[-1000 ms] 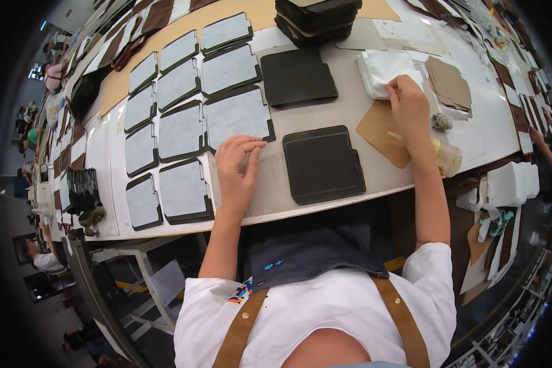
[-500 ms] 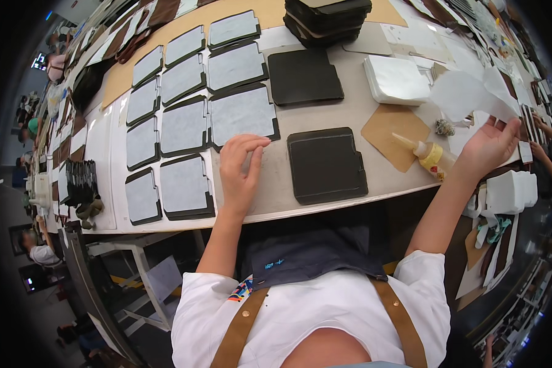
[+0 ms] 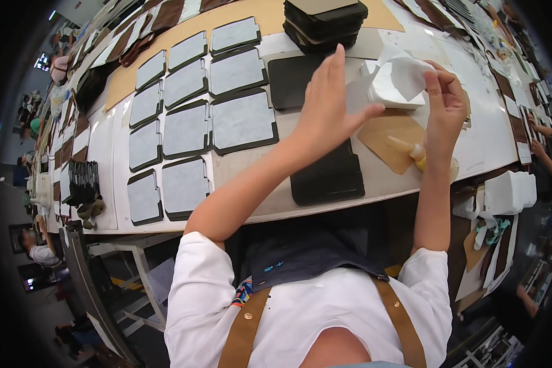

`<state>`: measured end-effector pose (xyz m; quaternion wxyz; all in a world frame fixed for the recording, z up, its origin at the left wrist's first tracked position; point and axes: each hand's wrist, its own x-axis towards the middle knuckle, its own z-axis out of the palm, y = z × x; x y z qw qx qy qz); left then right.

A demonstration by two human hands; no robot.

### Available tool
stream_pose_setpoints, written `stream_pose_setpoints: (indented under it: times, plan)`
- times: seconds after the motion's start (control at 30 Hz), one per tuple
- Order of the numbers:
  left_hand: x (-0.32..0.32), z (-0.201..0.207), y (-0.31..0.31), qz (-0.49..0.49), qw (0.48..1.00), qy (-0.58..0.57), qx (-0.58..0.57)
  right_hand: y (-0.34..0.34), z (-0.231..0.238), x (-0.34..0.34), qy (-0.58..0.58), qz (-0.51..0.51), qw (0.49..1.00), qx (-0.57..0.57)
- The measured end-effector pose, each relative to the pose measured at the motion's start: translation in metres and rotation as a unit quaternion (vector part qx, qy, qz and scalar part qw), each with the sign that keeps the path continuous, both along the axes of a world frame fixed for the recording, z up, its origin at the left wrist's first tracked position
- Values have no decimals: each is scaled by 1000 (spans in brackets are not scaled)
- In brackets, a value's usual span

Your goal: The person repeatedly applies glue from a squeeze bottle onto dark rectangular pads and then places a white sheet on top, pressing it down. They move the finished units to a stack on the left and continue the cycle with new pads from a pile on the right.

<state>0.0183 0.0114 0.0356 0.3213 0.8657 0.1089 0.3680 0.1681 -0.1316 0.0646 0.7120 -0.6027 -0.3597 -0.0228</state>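
My right hand (image 3: 446, 101) is raised above the table and pinches a thin white sheet (image 3: 396, 78) by its right edge. My left hand (image 3: 332, 104) is lifted beside it, fingers spread, thumb touching the sheet's lower left edge. Under my hands lie a black leather panel (image 3: 328, 178), a tan board (image 3: 386, 132) and a small glue bottle (image 3: 414, 153) lying on its side. A stack of white sheets (image 3: 405, 98) sits behind the held one, partly hidden by it.
Rows of black panels faced with grey-white sheets (image 3: 190, 122) cover the table's left half. A stack of black panels (image 3: 325, 21) stands at the back, one more black panel (image 3: 291, 80) in front of it. White blocks (image 3: 509, 190) sit at the right edge. Another person's hands (image 3: 536, 138) work at far right.
My left hand has lifted off the table's panels and come up to the white sheet. My right hand has carried the sheet from the far right toward the middle.
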Motion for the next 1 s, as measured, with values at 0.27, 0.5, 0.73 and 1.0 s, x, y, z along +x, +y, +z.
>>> stream_pose_setpoints:
  times: [0.27,0.5,0.73,1.0]
  plan:
    - [42,18,35,-35,984,117,-131,-57,7,62,166,-77,958,222]
    - [46,24,39,-175,915,35,-361,-42,14,40,-98,-255,948,165]
    - [5,50,32,-129,926,-43,-352,10,-32,37,-295,-96,927,-210]
    - [-51,53,33,-83,912,-55,-399,19,-52,19,-116,31,927,-354]
